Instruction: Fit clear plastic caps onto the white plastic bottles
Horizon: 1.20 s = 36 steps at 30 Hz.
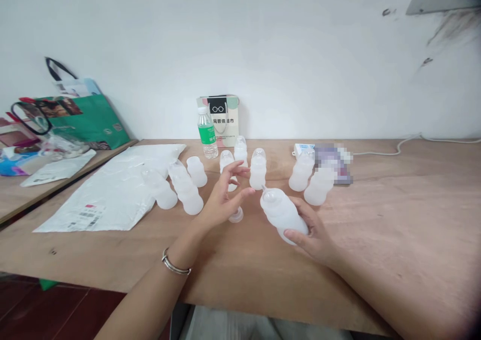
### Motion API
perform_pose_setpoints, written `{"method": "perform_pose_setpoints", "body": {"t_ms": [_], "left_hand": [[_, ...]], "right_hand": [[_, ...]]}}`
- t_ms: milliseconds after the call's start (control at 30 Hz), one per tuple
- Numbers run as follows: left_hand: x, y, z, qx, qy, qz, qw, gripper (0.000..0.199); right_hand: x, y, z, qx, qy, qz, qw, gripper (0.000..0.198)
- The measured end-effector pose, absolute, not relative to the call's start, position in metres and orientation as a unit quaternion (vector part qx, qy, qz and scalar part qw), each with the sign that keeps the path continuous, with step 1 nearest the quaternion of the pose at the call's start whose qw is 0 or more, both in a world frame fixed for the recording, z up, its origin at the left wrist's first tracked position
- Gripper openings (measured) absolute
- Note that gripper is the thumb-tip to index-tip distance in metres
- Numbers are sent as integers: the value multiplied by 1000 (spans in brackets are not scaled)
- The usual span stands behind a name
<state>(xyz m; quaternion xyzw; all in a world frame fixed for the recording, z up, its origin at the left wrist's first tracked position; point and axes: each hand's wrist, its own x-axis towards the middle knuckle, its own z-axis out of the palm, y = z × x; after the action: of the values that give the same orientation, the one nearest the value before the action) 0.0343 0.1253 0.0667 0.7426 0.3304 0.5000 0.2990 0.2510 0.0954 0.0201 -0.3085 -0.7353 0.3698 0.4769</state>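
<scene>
My right hand (314,237) is wrapped round a frosted white baby bottle (283,217), which tilts toward the upper left with a clear teat on its top. Just left of the teat, my left hand (227,197) hovers with its fingers apart, holding nothing. Under that hand a small translucent round piece (236,215) lies on the wooden table (240,270). Behind my hands stand more such bottles, among them one with a clear domed cap (258,172) and another partly hidden by my left fingers (227,159).
More bottles stand left (186,192) and right (300,175). A white plastic mailer (116,180) lies at left; a green-labelled water bottle (208,134) and paper bag (231,112) are against the wall. A green shopping bag (92,119) stands far left; a white cable (394,152) runs right.
</scene>
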Motion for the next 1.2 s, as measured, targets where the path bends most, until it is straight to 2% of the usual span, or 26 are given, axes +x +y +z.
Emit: {"method": "perform_pose_setpoints", "body": {"t_ms": [67,200,333,433,533,633,733,800,900,1067,1133,1200], "left_hand": [[34,126,67,745,311,507,302,57],[35,124,68,778,310,457,300,77],[31,126,72,744,345,497,284,54],[28,126,74,766,309,484,290,39],[29,122,75,802,304,418,300,33],[31,119,76,806,325,372,325,31],[29,119,79,808,318,378,320,46],[29,120,79,808,311,391,312,49],[31,120,74,793,329,386,338,35],[36,118,69,749,373,354,418,32],[38,117,69,740,365,356,439,33],[40,116,69,735,344,370,453,34]], "right_hand": [[250,94,21,-328,-731,375,466,42],[249,94,21,-345,-729,396,439,41],[250,93,20,-324,-716,395,475,44],[247,92,22,-352,-711,390,468,42],[244,92,25,-369,-719,396,437,41],[242,93,24,-346,-691,481,414,43],[242,93,22,-315,-648,560,410,46],[242,93,22,-339,-658,516,431,44],[240,92,25,-366,-676,466,438,42],[241,93,26,-263,-563,717,316,41],[242,95,25,-240,-544,749,292,43],[243,95,24,-244,-578,719,300,47]]}}
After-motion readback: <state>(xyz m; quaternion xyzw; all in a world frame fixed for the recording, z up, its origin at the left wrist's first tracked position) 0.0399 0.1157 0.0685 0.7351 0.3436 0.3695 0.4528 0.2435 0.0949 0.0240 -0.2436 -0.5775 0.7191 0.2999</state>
